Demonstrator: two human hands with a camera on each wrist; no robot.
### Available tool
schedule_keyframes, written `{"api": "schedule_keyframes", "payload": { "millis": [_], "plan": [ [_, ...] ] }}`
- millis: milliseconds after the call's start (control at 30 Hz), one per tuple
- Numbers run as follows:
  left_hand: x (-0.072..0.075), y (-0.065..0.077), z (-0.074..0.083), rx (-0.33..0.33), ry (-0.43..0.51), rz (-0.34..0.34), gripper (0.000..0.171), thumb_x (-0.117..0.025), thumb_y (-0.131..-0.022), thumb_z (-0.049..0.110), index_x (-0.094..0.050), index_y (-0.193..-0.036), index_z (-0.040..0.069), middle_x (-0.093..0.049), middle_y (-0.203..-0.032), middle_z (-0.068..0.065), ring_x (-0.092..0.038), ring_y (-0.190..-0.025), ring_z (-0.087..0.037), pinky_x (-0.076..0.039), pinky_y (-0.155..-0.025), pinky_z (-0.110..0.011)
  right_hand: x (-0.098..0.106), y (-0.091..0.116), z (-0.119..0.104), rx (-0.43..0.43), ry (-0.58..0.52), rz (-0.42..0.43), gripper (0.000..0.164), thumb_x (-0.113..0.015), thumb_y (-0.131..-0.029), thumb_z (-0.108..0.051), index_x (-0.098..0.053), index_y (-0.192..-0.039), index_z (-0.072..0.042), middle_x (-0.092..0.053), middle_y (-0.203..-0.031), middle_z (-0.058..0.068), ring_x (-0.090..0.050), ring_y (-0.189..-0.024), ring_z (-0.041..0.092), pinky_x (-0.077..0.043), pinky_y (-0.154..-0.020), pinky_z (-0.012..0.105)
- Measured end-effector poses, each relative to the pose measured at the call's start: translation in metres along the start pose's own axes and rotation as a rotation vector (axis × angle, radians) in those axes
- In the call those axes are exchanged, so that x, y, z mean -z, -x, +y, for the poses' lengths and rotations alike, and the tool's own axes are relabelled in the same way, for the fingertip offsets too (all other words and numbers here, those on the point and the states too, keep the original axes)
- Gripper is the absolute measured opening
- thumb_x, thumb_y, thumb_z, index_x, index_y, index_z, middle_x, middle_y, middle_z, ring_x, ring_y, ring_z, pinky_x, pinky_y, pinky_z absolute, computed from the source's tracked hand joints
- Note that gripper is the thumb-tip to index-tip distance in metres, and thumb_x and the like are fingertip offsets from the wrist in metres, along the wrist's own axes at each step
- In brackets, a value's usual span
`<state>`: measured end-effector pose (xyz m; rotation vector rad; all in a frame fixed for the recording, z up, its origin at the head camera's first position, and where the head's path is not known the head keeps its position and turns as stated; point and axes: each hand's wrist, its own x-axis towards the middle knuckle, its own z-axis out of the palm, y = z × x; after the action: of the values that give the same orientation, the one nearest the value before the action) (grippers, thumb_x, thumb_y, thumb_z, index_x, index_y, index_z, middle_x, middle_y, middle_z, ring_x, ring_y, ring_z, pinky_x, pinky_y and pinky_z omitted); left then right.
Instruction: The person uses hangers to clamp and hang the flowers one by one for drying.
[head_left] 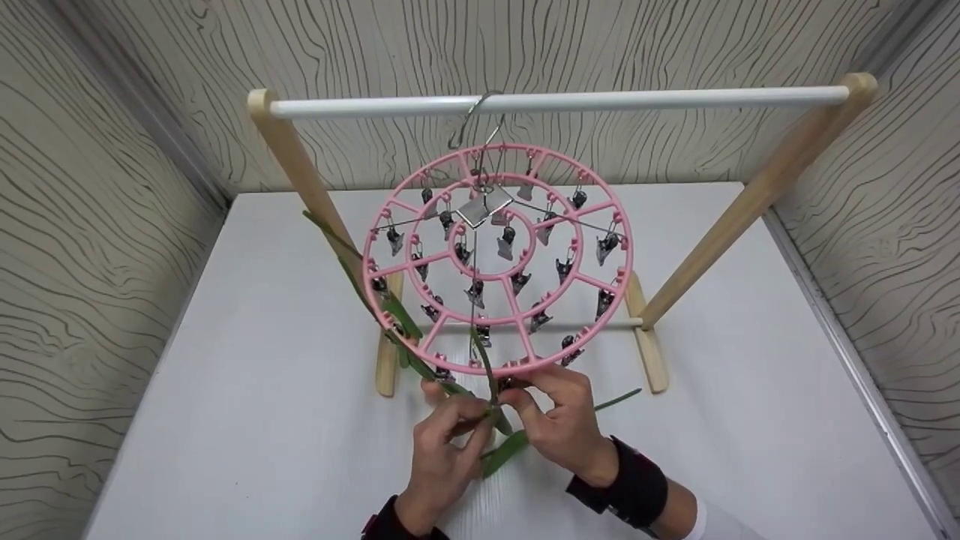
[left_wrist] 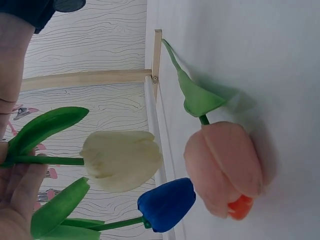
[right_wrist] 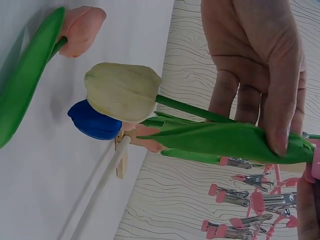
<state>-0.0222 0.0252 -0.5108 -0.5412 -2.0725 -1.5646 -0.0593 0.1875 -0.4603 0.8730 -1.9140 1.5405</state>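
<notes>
A pink round clip hanger [head_left: 517, 319] has several metal clips round its rings. At its front rim, my left hand [head_left: 450, 442] pinches the green stem and leaf of a white tulip [left_wrist: 120, 160], which hangs head down. My right hand [head_left: 562, 416] has thumb and finger on a clip [head_left: 506, 383] at the rim, right beside the stem. In the right wrist view, the left thumb lies on the tulip's long leaf [right_wrist: 215, 142], close to the clip's pink end. A blue tulip [left_wrist: 167, 205] hangs head down beside the white one, its stem rising past the hanger's left rim.
A pink tulip [left_wrist: 225, 170] lies on the white table [head_left: 285, 420], its green leaf [head_left: 506, 454] showing under my hands. The hanger's hook [head_left: 472, 112] sits over the white bar [head_left: 637, 99] of a wooden rack [head_left: 720, 225]. Patterned panels [head_left: 525, 45] enclose the table.
</notes>
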Motion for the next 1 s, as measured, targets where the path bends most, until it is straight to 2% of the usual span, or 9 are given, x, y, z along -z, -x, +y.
{"api": "schedule_keyframes", "payload": {
  "millis": [233,400,533,600,733,867,1000],
  "plan": [
    [0.004,0.0,-0.003,-0.006,-0.002,0.001,0.034,-0.077,-0.081,-0.019,-0.067,-0.098,0.008,-0.074,-0.093,-0.003,-0.078,-0.086,-0.014,-0.066,-0.074,-0.021,0.003,0.003,-0.005,-0.104,-0.047,-0.071,0.033,-0.076,-0.086,0.013,-0.076,-0.116,0.0,-0.078,-0.104,0.016,-0.077,-0.095,0.011,-0.065,-0.082,0.021],
    [0.008,0.0,-0.006,-0.031,-0.014,0.008,0.033,-0.077,-0.082,-0.018,-0.066,-0.098,0.008,-0.073,-0.092,-0.003,-0.077,-0.085,-0.014,-0.066,-0.075,-0.021,0.01,0.008,-0.005,-0.111,-0.08,-0.108,0.041,-0.076,-0.084,0.016,-0.072,-0.123,0.003,-0.077,-0.112,0.021,-0.078,-0.102,0.013,-0.066,-0.085,0.024],
    [0.011,-0.001,-0.007,-0.024,-0.015,0.014,0.033,-0.077,-0.082,-0.018,-0.066,-0.098,0.008,-0.073,-0.092,-0.003,-0.076,-0.086,-0.012,-0.066,-0.075,-0.021,0.018,0.016,-0.002,-0.126,-0.032,-0.17,0.038,-0.078,-0.085,0.011,-0.074,-0.122,0.0,-0.08,-0.109,0.017,-0.079,-0.099,0.015,-0.065,-0.083,0.022],
    [0.012,-0.001,-0.008,-0.024,-0.011,0.021,0.034,-0.077,-0.081,-0.019,-0.066,-0.098,0.008,-0.074,-0.093,-0.004,-0.077,-0.086,-0.013,-0.066,-0.075,-0.022,0.024,0.02,0.002,-0.133,-0.008,-0.231,0.031,-0.077,-0.089,0.007,-0.076,-0.118,-0.003,-0.081,-0.105,0.012,-0.079,-0.095,0.015,-0.065,-0.081,0.02],
    [0.015,-0.001,-0.01,-0.024,-0.024,0.034,0.037,-0.077,-0.076,-0.022,-0.065,-0.096,0.006,-0.074,-0.092,-0.004,-0.078,-0.086,-0.014,-0.066,-0.074,-0.022,0.037,0.027,0.012,-0.18,0.04,-0.422,0.016,-0.074,-0.097,-0.006,-0.079,-0.112,-0.009,-0.082,-0.098,0.004,-0.078,-0.088,0.01,-0.064,-0.079,0.018],
    [0.018,-0.002,-0.012,-0.01,-0.035,0.037,0.038,-0.076,-0.074,-0.023,-0.065,-0.095,0.006,-0.075,-0.091,-0.003,-0.079,-0.086,-0.013,-0.066,-0.074,-0.022,0.049,0.033,0.025,-0.27,0.129,-0.594,0.015,-0.072,-0.101,-0.019,-0.079,-0.112,-0.012,-0.081,-0.097,0.0,-0.076,-0.087,0.006,-0.065,-0.077,0.023],
    [0.02,-0.003,-0.013,-0.014,-0.035,0.044,0.038,-0.076,-0.072,-0.024,-0.065,-0.095,0.005,-0.075,-0.09,-0.004,-0.079,-0.085,-0.013,-0.066,-0.074,-0.022,0.06,0.037,0.036,-0.32,0.253,-0.692,0.016,-0.073,-0.101,-0.023,-0.08,-0.111,-0.012,-0.08,-0.097,-0.003,-0.075,-0.089,0.007,-0.065,-0.078,0.03]
  ]
}}
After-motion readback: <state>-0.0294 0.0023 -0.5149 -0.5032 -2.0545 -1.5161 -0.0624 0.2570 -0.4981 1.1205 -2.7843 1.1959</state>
